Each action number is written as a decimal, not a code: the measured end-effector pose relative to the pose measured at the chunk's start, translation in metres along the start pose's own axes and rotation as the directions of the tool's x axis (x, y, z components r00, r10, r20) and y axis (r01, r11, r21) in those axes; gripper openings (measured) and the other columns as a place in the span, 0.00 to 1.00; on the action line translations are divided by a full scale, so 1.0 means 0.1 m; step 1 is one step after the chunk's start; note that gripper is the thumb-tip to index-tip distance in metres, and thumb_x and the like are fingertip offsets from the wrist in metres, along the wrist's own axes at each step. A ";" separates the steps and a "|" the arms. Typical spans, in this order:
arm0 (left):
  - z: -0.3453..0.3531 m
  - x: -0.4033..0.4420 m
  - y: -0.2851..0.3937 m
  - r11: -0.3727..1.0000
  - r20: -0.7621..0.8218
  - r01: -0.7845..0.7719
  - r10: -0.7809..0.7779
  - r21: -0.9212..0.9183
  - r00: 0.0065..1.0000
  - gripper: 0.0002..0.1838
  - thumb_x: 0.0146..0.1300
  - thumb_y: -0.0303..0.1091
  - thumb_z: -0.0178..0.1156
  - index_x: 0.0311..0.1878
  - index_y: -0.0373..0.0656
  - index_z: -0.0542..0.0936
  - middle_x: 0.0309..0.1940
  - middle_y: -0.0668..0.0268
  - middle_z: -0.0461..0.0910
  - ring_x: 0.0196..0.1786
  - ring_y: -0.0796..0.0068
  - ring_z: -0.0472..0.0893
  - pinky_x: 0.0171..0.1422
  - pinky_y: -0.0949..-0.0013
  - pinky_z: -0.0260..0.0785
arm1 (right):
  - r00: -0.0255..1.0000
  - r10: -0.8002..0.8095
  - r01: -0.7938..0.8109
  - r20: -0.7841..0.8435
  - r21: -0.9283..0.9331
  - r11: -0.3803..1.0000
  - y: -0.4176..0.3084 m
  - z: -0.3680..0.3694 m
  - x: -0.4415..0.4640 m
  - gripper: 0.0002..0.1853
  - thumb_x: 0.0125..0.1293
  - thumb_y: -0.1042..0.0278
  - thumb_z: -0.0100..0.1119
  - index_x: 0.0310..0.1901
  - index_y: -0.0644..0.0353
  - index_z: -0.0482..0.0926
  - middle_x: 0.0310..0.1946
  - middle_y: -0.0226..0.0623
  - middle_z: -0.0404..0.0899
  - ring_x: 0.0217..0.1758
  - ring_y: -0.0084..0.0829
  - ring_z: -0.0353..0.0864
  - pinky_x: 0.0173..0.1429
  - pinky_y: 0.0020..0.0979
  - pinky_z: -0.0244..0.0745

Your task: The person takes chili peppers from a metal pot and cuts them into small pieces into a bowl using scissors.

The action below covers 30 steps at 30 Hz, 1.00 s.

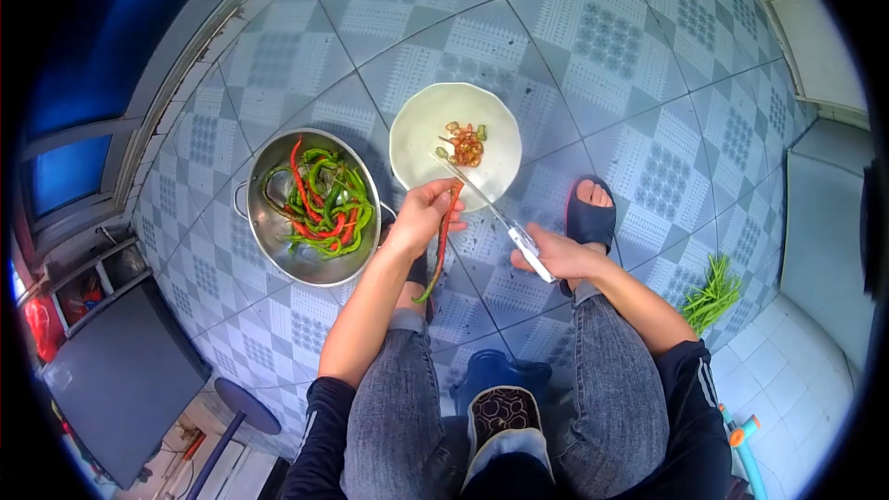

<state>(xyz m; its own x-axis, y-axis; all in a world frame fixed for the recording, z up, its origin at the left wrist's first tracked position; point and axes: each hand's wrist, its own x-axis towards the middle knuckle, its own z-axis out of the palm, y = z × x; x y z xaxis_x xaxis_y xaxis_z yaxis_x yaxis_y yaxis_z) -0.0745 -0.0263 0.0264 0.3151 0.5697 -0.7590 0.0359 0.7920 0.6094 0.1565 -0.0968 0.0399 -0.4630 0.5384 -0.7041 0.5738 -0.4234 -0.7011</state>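
Probably light and slick, the pepper [444, 236] suits pinching near one end: your left fingers [443, 188] clamp there, your right grip the white handle [534, 257].

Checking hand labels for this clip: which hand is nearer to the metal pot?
Left. The left hand holds a red pepper just right of the metal pot; the right hand is farther right, beyond that pepper.

Forearms [364, 324] fwd & angled inward, L hand [426, 215] in pinch, R hand [561, 256] closer in, half-curled
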 end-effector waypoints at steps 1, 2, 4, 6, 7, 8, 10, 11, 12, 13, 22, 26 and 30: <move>0.02 -0.01 0.00 1.000 0.004 -0.004 0.004 0.026 1.000 0.16 0.64 0.23 0.43 0.54 0.30 0.67 0.32 0.63 0.74 0.31 0.75 0.76 0.40 0.68 0.78 | 1.000 -0.001 0.001 -0.004 -0.032 0.999 -0.01 -0.01 0.00 0.30 0.57 0.42 0.54 0.39 0.68 0.65 0.26 0.47 0.73 0.29 0.37 0.76 0.33 0.34 0.68; 0.03 -0.01 0.00 0.999 0.007 -0.009 0.009 0.052 1.000 0.15 0.64 0.22 0.43 0.53 0.30 0.68 0.32 0.63 0.74 0.31 0.75 0.76 0.40 0.68 0.78 | 1.000 0.000 0.000 -0.005 -0.031 1.000 -0.03 -0.02 0.00 0.30 0.57 0.42 0.54 0.39 0.68 0.65 0.26 0.47 0.73 0.29 0.37 0.76 0.33 0.34 0.68; 0.01 0.01 -0.02 0.999 0.008 -0.018 0.017 0.049 1.000 0.15 0.64 0.22 0.43 0.53 0.30 0.68 0.32 0.62 0.74 0.31 0.75 0.76 0.40 0.68 0.77 | 0.999 0.027 -0.025 0.030 -0.050 0.998 -0.06 -0.04 0.01 0.31 0.57 0.41 0.53 0.40 0.70 0.65 0.26 0.48 0.73 0.30 0.38 0.76 0.34 0.34 0.69; 0.00 0.01 -0.03 0.999 0.009 -0.027 0.027 0.047 1.000 0.15 0.64 0.22 0.43 0.53 0.30 0.68 0.31 0.62 0.74 0.30 0.75 0.76 0.39 0.68 0.77 | 0.999 0.035 -0.033 0.022 -0.066 0.997 -0.07 -0.05 0.00 0.31 0.57 0.41 0.53 0.39 0.69 0.65 0.26 0.49 0.73 0.30 0.39 0.76 0.34 0.35 0.69; 0.02 0.01 -0.03 0.997 0.007 -0.040 0.040 0.062 0.999 0.15 0.64 0.23 0.43 0.52 0.30 0.69 0.31 0.63 0.74 0.30 0.76 0.76 0.39 0.69 0.77 | 0.999 0.044 -0.042 0.014 -0.080 0.996 -0.07 -0.05 0.00 0.32 0.57 0.41 0.53 0.39 0.69 0.65 0.26 0.49 0.73 0.30 0.40 0.76 0.34 0.35 0.69; 0.02 0.00 -0.03 0.996 0.006 -0.052 0.051 0.077 0.999 0.14 0.64 0.23 0.43 0.52 0.30 0.69 0.31 0.64 0.74 0.30 0.77 0.76 0.39 0.70 0.77 | 0.999 0.045 -0.044 0.014 -0.078 0.996 -0.07 -0.04 0.01 0.32 0.57 0.41 0.53 0.39 0.69 0.65 0.26 0.49 0.73 0.30 0.40 0.76 0.34 0.35 0.69; 0.02 0.01 -0.04 0.993 0.016 -0.058 0.056 0.106 0.998 0.14 0.64 0.23 0.43 0.52 0.31 0.70 0.31 0.65 0.74 0.30 0.78 0.75 0.39 0.71 0.76 | 0.999 0.047 -0.048 -0.006 -0.074 0.996 -0.07 -0.03 0.02 0.31 0.56 0.41 0.54 0.37 0.69 0.66 0.26 0.49 0.74 0.30 0.40 0.76 0.34 0.35 0.69; 0.01 0.02 -0.05 0.989 0.025 -0.066 0.063 0.134 0.998 0.14 0.65 0.24 0.43 0.52 0.32 0.70 0.30 0.66 0.74 0.30 0.79 0.75 0.39 0.72 0.76 | 0.999 0.048 -0.048 -0.006 -0.072 0.996 -0.06 -0.03 0.02 0.31 0.56 0.41 0.54 0.37 0.69 0.66 0.26 0.49 0.74 0.30 0.40 0.76 0.34 0.35 0.69; 0.01 0.02 -0.05 0.989 0.025 -0.065 0.062 0.135 0.998 0.14 0.65 0.24 0.43 0.52 0.32 0.70 0.30 0.66 0.74 0.30 0.79 0.75 0.39 0.72 0.76 | 0.998 0.042 -0.046 -0.038 -0.098 0.994 -0.05 -0.02 0.03 0.31 0.55 0.41 0.55 0.36 0.69 0.67 0.26 0.49 0.74 0.30 0.40 0.76 0.34 0.36 0.68; 0.01 0.02 -0.05 0.988 0.021 -0.068 0.066 0.136 0.998 0.14 0.65 0.24 0.43 0.52 0.32 0.70 0.30 0.67 0.74 0.30 0.79 0.75 0.39 0.73 0.75 | 0.997 0.035 -0.044 -0.070 -0.123 0.991 -0.05 -0.02 0.04 0.30 0.55 0.40 0.56 0.34 0.68 0.68 0.25 0.49 0.74 0.29 0.41 0.76 0.33 0.36 0.68; 0.01 0.02 -0.06 0.991 -0.021 -0.107 0.109 0.083 0.994 0.16 0.65 0.25 0.43 0.54 0.33 0.69 0.31 0.67 0.73 0.30 0.82 0.72 0.38 0.75 0.73 | 0.992 0.129 -0.129 0.007 0.073 0.989 -0.01 -0.05 0.03 0.33 0.51 0.37 0.58 0.34 0.69 0.70 0.28 0.53 0.76 0.35 0.44 0.79 0.38 0.36 0.70; 0.00 0.00 0.00 0.998 -0.030 -0.064 0.065 0.019 0.997 0.15 0.66 0.27 0.45 0.54 0.33 0.68 0.30 0.67 0.74 0.27 0.83 0.71 0.35 0.76 0.72 | 0.996 0.072 -0.070 -0.060 0.035 0.997 -0.02 -0.03 -0.02 0.34 0.51 0.38 0.58 0.38 0.69 0.68 0.30 0.53 0.75 0.36 0.43 0.79 0.38 0.35 0.70; 0.04 -0.02 0.01 0.992 0.001 -0.080 0.080 0.100 0.997 0.11 0.66 0.28 0.45 0.48 0.34 0.72 0.28 0.68 0.75 0.25 0.85 0.70 0.29 0.80 0.68 | 0.999 0.045 -0.044 0.015 -0.057 0.997 -0.06 -0.06 -0.01 0.36 0.52 0.38 0.58 0.39 0.72 0.65 0.32 0.56 0.75 0.38 0.46 0.78 0.39 0.37 0.71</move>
<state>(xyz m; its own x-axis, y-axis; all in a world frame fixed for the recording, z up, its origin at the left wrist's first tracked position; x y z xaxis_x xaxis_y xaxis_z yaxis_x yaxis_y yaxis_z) -0.0716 -0.0273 0.0293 0.3175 0.6314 -0.7074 0.1054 0.7179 0.6881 0.1576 -0.0898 0.0456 -0.4463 0.5081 -0.7366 0.6311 -0.4049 -0.6617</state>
